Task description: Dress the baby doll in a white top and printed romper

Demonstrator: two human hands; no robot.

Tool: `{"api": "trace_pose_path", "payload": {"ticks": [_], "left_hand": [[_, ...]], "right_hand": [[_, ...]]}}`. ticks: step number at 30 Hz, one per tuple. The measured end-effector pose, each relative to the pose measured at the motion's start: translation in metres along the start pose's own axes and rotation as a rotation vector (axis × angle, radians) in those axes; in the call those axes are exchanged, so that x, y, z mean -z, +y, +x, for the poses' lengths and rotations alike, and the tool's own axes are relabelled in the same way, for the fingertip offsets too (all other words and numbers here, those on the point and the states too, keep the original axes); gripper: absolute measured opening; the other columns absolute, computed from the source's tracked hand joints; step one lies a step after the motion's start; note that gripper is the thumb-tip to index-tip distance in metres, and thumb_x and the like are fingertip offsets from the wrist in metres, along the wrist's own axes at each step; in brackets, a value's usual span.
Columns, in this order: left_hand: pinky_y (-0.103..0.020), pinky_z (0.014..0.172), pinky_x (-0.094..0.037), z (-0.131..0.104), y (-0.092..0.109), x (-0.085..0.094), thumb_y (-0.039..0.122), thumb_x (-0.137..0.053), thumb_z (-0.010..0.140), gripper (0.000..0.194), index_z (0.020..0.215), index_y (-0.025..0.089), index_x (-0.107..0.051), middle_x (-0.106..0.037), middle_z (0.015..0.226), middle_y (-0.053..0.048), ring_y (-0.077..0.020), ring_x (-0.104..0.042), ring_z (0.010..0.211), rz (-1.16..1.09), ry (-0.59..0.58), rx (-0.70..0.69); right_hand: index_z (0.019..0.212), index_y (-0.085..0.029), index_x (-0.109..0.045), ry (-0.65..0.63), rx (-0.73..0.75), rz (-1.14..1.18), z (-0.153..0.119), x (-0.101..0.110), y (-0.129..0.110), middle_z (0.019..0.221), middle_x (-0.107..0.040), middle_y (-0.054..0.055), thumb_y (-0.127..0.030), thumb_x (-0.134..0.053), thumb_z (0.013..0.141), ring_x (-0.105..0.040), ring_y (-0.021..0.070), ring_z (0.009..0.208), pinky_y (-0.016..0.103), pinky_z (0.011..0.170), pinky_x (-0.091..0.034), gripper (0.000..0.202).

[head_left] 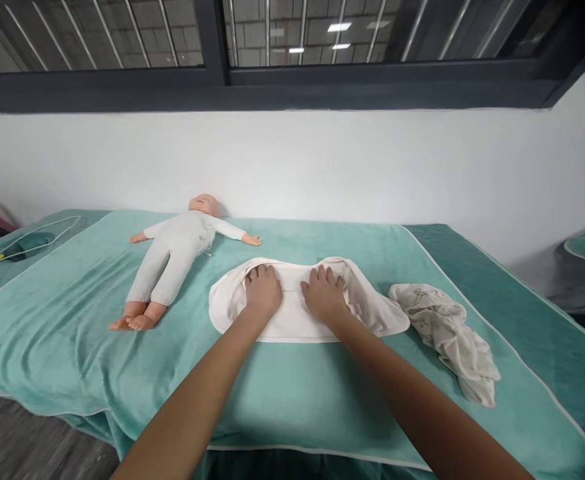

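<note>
A pale pinkish-white cloth piece (pixel 297 330), seamed and with rounded ends, lies spread in the middle of the green cover. It looks like a baby garment, but its exact kind is unclear. On its left half rests my left hand (pixel 264 292), palm down, fingers slightly bent against the fabric. My right hand (pixel 324 293) presses on the right half with its fingers spread. Fabric is bunched beside both hands. Up and to the left, a baby doll (pixel 180 240) in a white bodysuit lies on its back, arms out.
A crumpled white printed cloth (pixel 447 337) lies right of the garment. The green cover (pixel 97 360) drapes over the bed's front edge. A white cable (pixel 27 243) is at the far left. Behind stands a white wall (pixel 292 167) below a dark-framed window (pixel 272 87).
</note>
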State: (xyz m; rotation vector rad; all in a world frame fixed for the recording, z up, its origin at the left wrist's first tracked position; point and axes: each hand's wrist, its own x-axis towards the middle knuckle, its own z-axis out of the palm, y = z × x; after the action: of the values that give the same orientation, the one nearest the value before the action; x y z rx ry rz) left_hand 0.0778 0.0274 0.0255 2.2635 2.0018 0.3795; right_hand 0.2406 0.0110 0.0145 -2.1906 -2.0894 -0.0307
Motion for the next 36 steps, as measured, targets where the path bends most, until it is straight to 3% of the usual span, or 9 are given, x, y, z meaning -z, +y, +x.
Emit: {"api": "trace_pose_path", "payload": {"ticks": [4, 9, 12, 15, 18, 20, 23, 27, 36], "left_hand": [[-0.057, 0.113, -0.033, 0.0, 0.004, -0.008, 0.029, -0.037, 0.097, 0.052, 0.147, 0.013, -0.042, -0.049, 0.146, -0.02, -0.0357, -0.039, 0.138, -0.021, 0.084, -0.004], [-0.055, 0.113, -0.034, 0.006, 0.005, -0.001, 0.028, -0.038, 0.096, 0.056, 0.15, 0.013, -0.037, -0.044, 0.151, -0.02, -0.0364, -0.036, 0.141, -0.093, 0.104, -0.034], [-0.053, 0.114, -0.035, 0.012, 0.004, 0.005, 0.027, -0.041, 0.094, 0.059, 0.151, 0.011, -0.034, -0.043, 0.152, -0.02, -0.0363, -0.035, 0.142, -0.138, 0.144, -0.026], [-0.052, 0.115, -0.033, 0.017, 0.002, 0.005, 0.027, -0.042, 0.094, 0.061, 0.152, 0.011, -0.032, -0.039, 0.154, -0.02, -0.0371, -0.032, 0.144, -0.138, 0.187, -0.005], [-0.052, 0.117, -0.031, 0.019, -0.001, -0.002, 0.027, -0.043, 0.094, 0.061, 0.153, 0.012, -0.032, -0.039, 0.155, -0.018, -0.0369, -0.031, 0.145, -0.117, 0.199, -0.006], [-0.051, 0.117, -0.031, 0.019, -0.002, -0.007, 0.026, -0.043, 0.094, 0.062, 0.153, 0.013, -0.032, -0.04, 0.155, -0.017, -0.0363, -0.033, 0.144, -0.109, 0.197, -0.022], [-0.051, 0.118, -0.03, 0.02, -0.002, -0.012, 0.025, -0.044, 0.093, 0.065, 0.156, 0.015, -0.027, -0.038, 0.156, -0.017, -0.0358, -0.033, 0.144, -0.099, 0.212, -0.05], [-0.051, 0.122, -0.024, 0.024, -0.004, -0.014, 0.022, -0.042, 0.095, 0.067, 0.158, 0.017, -0.022, -0.029, 0.161, -0.016, -0.0341, -0.026, 0.148, -0.055, 0.256, -0.111], [-0.053, 0.118, -0.029, 0.033, -0.007, -0.023, 0.038, -0.032, 0.1, 0.06, 0.154, 0.013, -0.033, -0.042, 0.155, -0.018, -0.0357, -0.035, 0.143, -0.036, 0.146, -0.024]], "right_hand": [[0.155, -0.008, -0.028, 0.024, -0.048, 0.009, 0.006, -0.003, 0.0, 0.164, -0.017, 0.024, -0.047, -0.024, 0.102, -0.013, 0.0366, 0.152, 0.065, 0.115, -0.019, 0.066], [0.155, -0.014, -0.025, 0.133, -0.037, -0.019, 0.016, 0.006, 0.008, 0.167, -0.01, 0.018, -0.034, -0.034, 0.099, -0.008, 0.0347, 0.153, 0.068, 0.112, -0.021, 0.061], [0.147, -0.013, -0.037, 0.244, -0.025, -0.025, 0.019, 0.015, 0.012, 0.162, -0.023, 0.02, -0.021, -0.04, 0.092, -0.02, 0.0345, 0.147, 0.063, 0.109, -0.027, 0.056], [0.127, -0.011, -0.053, 0.293, -0.048, -0.035, 0.022, 0.021, 0.017, 0.14, -0.048, 0.023, -0.023, -0.044, 0.09, -0.04, 0.0354, 0.127, 0.059, 0.106, -0.031, 0.04], [0.117, -0.012, -0.058, 0.25, -0.045, -0.062, 0.026, 0.02, 0.021, 0.125, -0.056, 0.021, -0.031, -0.042, 0.094, -0.044, 0.0357, 0.118, 0.064, 0.105, -0.028, 0.034], [0.125, -0.013, -0.056, 0.209, -0.063, -0.052, 0.029, 0.017, 0.022, 0.132, -0.053, 0.022, -0.035, -0.037, 0.097, -0.04, 0.037, 0.125, 0.069, 0.104, -0.027, 0.04], [0.15, -0.012, -0.034, 0.193, -0.121, -0.023, 0.031, 0.012, 0.019, 0.15, -0.038, 0.025, -0.041, -0.035, 0.099, -0.031, 0.04, 0.136, 0.072, 0.102, -0.028, 0.058], [0.158, -0.011, -0.015, 0.189, -0.136, -0.033, 0.031, 0.005, 0.013, 0.158, -0.027, 0.027, -0.042, -0.036, 0.099, -0.026, 0.0431, 0.141, 0.074, 0.101, -0.028, 0.07], [0.151, -0.008, -0.039, 0.12, -0.068, -0.095, 0.039, -0.001, 0.014, 0.158, -0.034, 0.022, -0.023, -0.025, 0.1, -0.032, 0.0402, 0.144, 0.069, 0.111, -0.023, 0.055]]}}
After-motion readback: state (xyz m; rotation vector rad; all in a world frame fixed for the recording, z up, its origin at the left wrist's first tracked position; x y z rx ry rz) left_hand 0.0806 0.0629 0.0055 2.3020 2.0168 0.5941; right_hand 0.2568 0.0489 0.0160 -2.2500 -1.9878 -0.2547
